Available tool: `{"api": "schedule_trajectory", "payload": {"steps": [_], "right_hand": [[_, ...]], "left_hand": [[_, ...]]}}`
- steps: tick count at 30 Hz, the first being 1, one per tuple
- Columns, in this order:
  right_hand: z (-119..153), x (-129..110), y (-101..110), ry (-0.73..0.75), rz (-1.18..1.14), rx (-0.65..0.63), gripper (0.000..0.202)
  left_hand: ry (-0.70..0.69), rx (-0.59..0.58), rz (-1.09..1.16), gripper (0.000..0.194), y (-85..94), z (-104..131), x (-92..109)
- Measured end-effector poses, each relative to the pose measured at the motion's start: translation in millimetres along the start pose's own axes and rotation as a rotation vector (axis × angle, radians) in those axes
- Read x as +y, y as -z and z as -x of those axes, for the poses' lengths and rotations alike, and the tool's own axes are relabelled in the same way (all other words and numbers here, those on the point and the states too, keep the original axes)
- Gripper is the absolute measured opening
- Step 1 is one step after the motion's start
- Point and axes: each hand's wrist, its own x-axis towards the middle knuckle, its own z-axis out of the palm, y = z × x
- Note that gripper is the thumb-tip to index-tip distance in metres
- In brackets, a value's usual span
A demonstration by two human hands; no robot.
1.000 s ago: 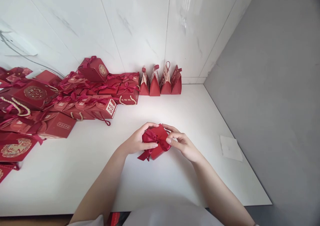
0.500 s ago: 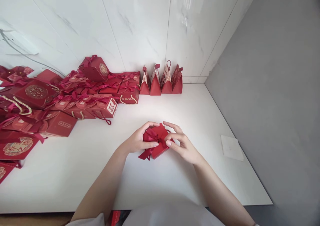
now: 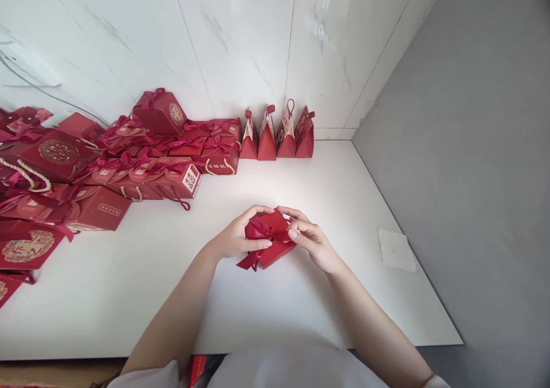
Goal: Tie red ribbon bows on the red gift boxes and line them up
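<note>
A small red gift box (image 3: 275,254) with a dark red ribbon bow (image 3: 259,227) lies on the white table in front of me. Around its left side wraps my left hand (image 3: 240,234), thumb across the top beside the knot and fingers along the far edge. My right hand (image 3: 313,240) is at the box's right side, with thumb and index finger pinched on the ribbon near the right edge. Its other fingers reach over the far right corner. The underside of the box is hidden.
Many red gift boxes (image 3: 98,207) with bows and cord handles crowd the table's left side. Several triangular red boxes (image 3: 267,144) stand by the tiled wall. A white paper square (image 3: 397,250) lies near the right edge, beside a grey panel (image 3: 481,164).
My right thumb and fingers have drawn closer together at the ribbon on the box's right side. My left hand keeps its hold. The whole view has shifted slightly.
</note>
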Motion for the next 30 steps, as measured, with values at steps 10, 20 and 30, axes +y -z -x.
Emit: {"api": "schedule_trajectory", "payload": {"steps": [10,20,30], "right_hand": [[0.5,-1.7,1.3,-0.112,-0.061,-0.02,0.032],[-0.2,-4.0,3.6,-0.153,-0.106,-0.024,0.027],[0.5,-5.5,4.0,-0.145,-0.035,-0.046,0.034]], "left_hand": [[0.011,-0.03,0.019,0.06,-1.0,0.5,1.6],[0.018,-0.017,0.001,0.06,-1.5,0.3,3.9],[0.031,-0.027,0.008,0.062,0.2,0.2,0.5]]}}
